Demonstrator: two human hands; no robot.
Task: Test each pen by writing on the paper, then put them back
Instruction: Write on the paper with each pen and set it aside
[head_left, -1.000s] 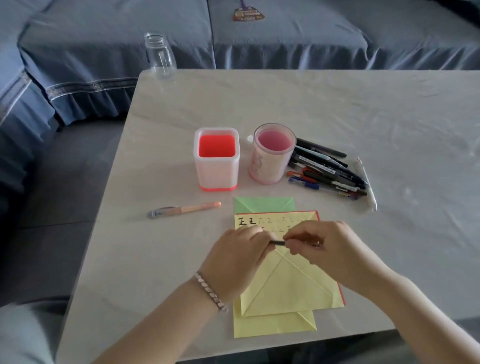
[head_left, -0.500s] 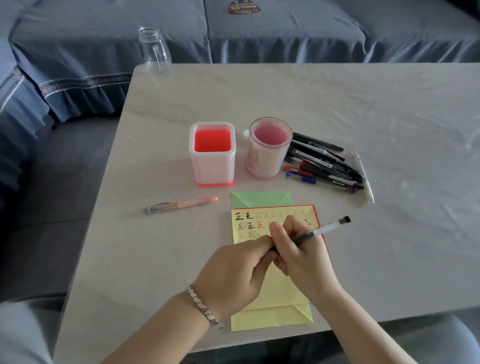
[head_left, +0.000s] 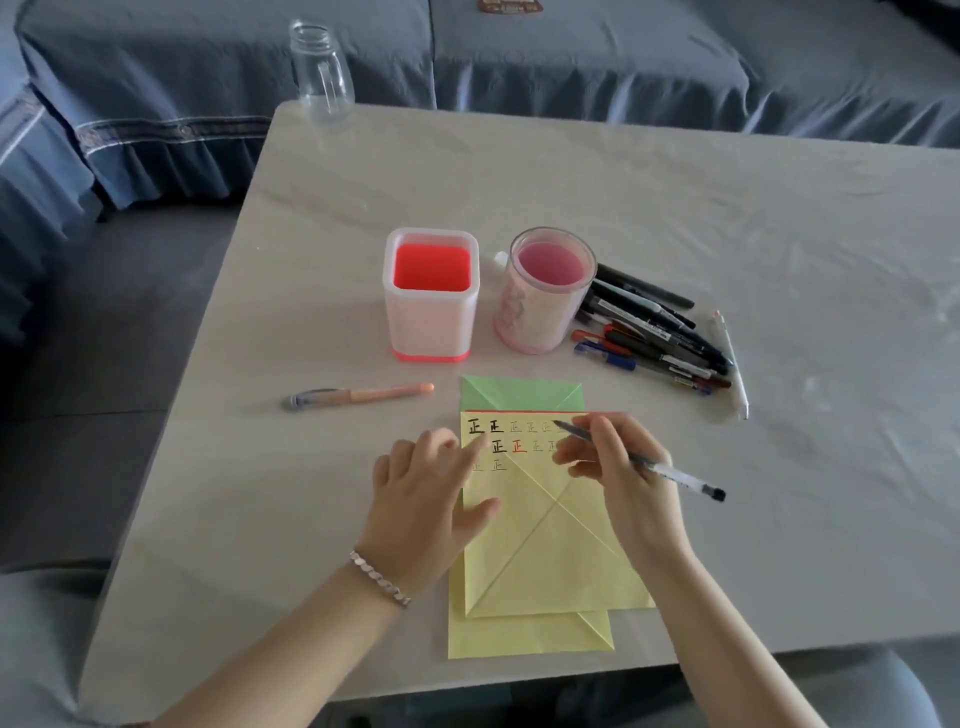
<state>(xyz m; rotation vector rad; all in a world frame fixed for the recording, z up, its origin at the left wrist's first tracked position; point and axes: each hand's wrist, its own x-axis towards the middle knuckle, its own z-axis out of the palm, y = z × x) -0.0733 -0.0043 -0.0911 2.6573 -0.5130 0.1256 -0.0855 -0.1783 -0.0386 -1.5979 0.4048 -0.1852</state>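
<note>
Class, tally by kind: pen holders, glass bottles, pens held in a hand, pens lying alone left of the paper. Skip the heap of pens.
Pen holders: 2, square holder and round holder
Glass bottle: 1
Held pen, in the right hand: 1
Orange pen lying alone: 1
Total: 5

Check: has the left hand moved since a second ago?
Yes. The left hand let go of the pen and shifted left across the paper, from its middle to its left edge, where it rests flat.

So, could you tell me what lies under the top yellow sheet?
A green sheet and a red edge show at its far end, another yellow sheet at its near end; the rest is covered.
</note>
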